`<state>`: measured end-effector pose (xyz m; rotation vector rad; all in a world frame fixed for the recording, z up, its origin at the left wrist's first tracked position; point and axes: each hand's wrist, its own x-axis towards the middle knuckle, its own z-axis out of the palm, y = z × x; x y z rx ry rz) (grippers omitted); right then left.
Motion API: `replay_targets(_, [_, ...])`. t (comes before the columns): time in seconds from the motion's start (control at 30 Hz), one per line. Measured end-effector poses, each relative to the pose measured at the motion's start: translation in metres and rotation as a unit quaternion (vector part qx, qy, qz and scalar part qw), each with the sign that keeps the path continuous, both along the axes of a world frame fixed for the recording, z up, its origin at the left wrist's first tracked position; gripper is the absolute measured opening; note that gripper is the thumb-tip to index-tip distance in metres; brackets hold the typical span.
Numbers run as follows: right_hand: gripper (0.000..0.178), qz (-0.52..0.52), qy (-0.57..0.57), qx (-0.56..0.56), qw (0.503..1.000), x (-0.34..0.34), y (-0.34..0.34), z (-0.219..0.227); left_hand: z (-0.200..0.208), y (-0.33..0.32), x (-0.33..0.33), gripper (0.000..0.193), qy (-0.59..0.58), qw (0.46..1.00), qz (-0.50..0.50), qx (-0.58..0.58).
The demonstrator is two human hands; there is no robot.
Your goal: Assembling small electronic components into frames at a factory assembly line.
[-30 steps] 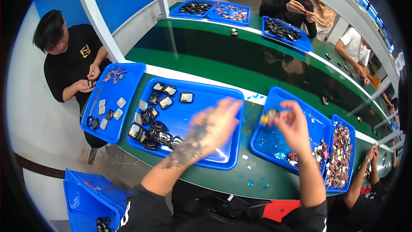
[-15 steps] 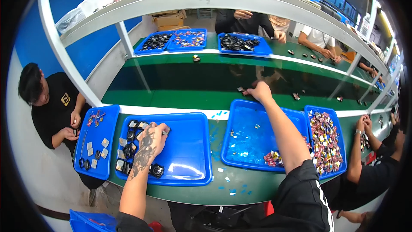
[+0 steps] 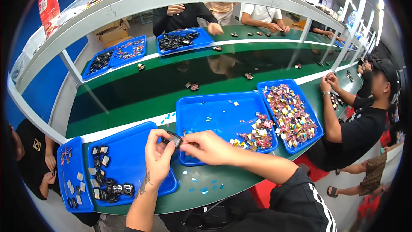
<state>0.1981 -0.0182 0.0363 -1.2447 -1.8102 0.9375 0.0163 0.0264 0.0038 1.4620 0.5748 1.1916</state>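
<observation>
**Both hands on one small black part, above the gap between two trays**

Here my left hand and my right hand meet over the near edge of the green bench, fingertips pinching a small black part from either side. The part sits in the air between the hands, just over the near left corner of the middle blue tray. Its long axis seems to run left to right, from one hand toward the other; which face is up I cannot tell.

The middle tray is mostly bare blue, with a heap of small coloured foil pieces in its near right corner. The blue tray to its right is nearly full of the same pieces. The blue tray under my left wrist holds black parts bunched in its near left corner. A narrow blue tray further left carries a few small pieces.

Open room lies on the bare tray floors and the strip of bench before me, dotted with blue scraps. A person in black sits close on my right, another on my left.
</observation>
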Motion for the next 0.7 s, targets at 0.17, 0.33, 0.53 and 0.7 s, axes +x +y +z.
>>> replay_targets(0.17, [0.01, -0.254, -0.428, 0.169, 0.851, 0.124, -0.014, -0.016, 0.006, -0.005, -0.009, 0.026, -0.091, 0.961, 0.027, -0.26])
replay_targets(0.33, [0.009, -0.291, -0.482, 0.066, 0.824, 0.188, -0.05, -0.03, -0.005, 0.001, -0.018, 0.026, -0.127, 0.947, 0.004, -0.296])
replay_targets(0.53, [0.009, -0.318, -0.2, 0.037, 0.926, 0.16, -0.043, -0.012, -0.006, -0.005, -0.021, 0.034, -0.075, 0.945, -0.016, -0.318])
replay_targets(0.7, [0.008, -0.271, -0.132, 0.13, 0.945, 0.12, -0.032, -0.001, -0.004, -0.007, -0.023, 0.024, -0.019, 0.976, -0.007, -0.219])
